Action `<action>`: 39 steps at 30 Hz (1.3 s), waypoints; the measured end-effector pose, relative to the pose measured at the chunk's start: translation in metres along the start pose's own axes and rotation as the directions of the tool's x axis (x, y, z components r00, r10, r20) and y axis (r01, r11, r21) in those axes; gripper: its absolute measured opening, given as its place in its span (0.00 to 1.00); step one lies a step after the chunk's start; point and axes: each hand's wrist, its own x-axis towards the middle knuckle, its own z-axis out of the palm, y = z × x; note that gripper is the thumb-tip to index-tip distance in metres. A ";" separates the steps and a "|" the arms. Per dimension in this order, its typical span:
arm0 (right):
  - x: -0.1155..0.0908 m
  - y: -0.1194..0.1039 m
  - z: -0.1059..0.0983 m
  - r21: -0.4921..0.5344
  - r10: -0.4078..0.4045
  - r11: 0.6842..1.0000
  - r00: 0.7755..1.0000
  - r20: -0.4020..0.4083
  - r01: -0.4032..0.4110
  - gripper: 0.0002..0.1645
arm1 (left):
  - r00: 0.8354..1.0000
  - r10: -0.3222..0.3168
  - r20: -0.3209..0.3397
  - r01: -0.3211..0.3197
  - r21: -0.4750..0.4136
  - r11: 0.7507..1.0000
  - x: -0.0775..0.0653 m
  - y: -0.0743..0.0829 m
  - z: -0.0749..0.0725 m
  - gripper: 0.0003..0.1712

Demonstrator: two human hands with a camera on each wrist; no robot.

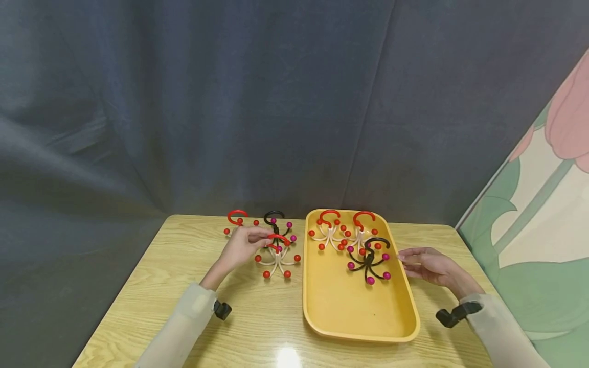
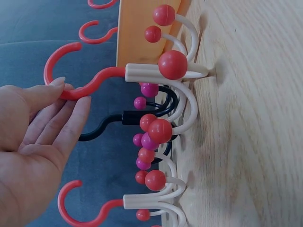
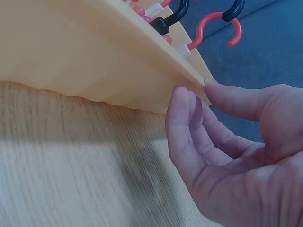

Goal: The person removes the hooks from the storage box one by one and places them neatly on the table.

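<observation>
With thumb and fingers, my left hand point(image 1: 241, 248) pinches the red hook of a white multi-arm hanger point(image 2: 142, 72) with red ball tips. That hanger stands upright, its lower end at or very near the tabletop. Just behind it is a black hanger point(image 2: 134, 117) with magenta balls. Another white hanger point(image 2: 137, 201) with a red hook stands at the left, partly hidden by my left hand in the head view. My right hand point(image 1: 432, 266) pinches the right rim of a yellow tray point(image 1: 331, 312), thumb on top and fingers beneath the edge.
Inside the tray, two white hangers with red hooks point(image 1: 330, 232) stand at the back, and a black hanger point(image 1: 369, 259) is in front of them. The wooden table point(image 1: 161, 296) ends at a dark curtain point(image 1: 257, 112). A flower-painted panel point(image 1: 552, 230) borders the right side.
</observation>
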 end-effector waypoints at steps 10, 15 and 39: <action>0.001 0.001 0.000 0.002 -0.004 1.000 1.000 0.007 0.004 0.10 | 1.000 0.001 0.006 -0.001 -0.013 1.000 -0.003 0.001 0.001 0.12; 0.001 0.001 0.000 -0.007 -0.003 1.000 1.000 -0.002 0.003 0.11 | 1.000 0.004 0.010 -0.003 -0.013 1.000 -0.005 0.003 0.002 0.12; 0.002 0.004 -0.001 -0.004 -0.001 1.000 1.000 0.001 0.001 0.13 | 1.000 0.004 -0.018 -0.003 0.016 1.000 -0.008 -0.002 0.000 0.13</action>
